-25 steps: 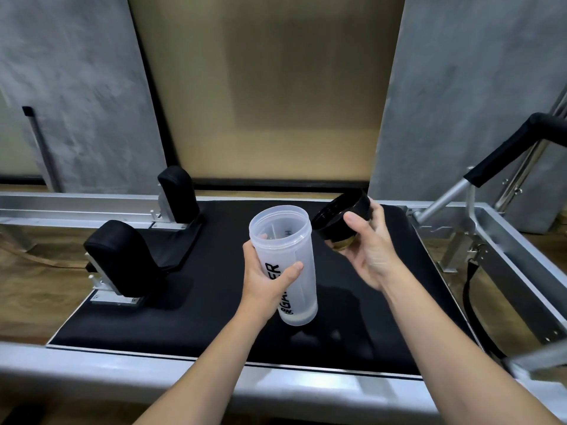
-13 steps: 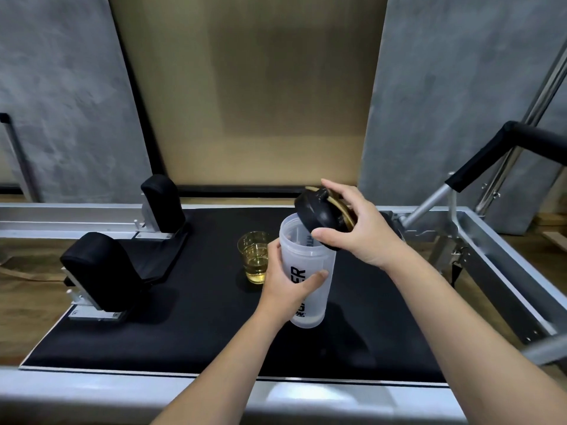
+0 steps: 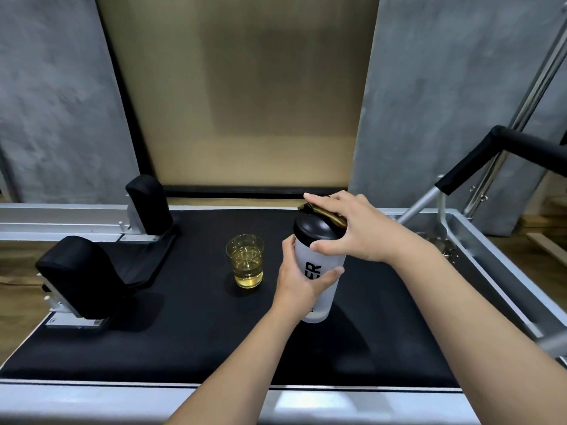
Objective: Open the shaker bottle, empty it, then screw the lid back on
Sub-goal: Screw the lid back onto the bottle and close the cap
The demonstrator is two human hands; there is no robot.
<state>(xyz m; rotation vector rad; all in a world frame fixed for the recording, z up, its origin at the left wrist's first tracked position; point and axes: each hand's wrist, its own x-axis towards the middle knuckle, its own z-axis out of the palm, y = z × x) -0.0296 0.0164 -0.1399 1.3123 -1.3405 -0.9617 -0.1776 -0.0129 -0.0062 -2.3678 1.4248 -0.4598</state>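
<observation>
A translucent white shaker bottle [image 3: 322, 299] with black lettering stands upright on the black padded platform [image 3: 184, 332]. My left hand [image 3: 299, 282] is wrapped around its body from the left. The black lid [image 3: 313, 228] with a gold flip cap sits on top of the bottle's mouth. My right hand [image 3: 349, 228] grips the lid from above and the right, covering part of it. A clear plastic cup [image 3: 245, 262] holding yellow liquid stands on the platform just left of the bottle.
Two black padded shoulder rests [image 3: 81, 277] [image 3: 148, 204] stand at the platform's left. A silver metal frame [image 3: 497, 271] runs along the right, with a black-padded bar [image 3: 478, 161] rising above it. Grey wall panels stand behind.
My right hand brought the lid from beside the open bottle down onto its mouth. The view shifted, bringing the cup of yellow liquid into sight. My left hand kept hold of the bottle.
</observation>
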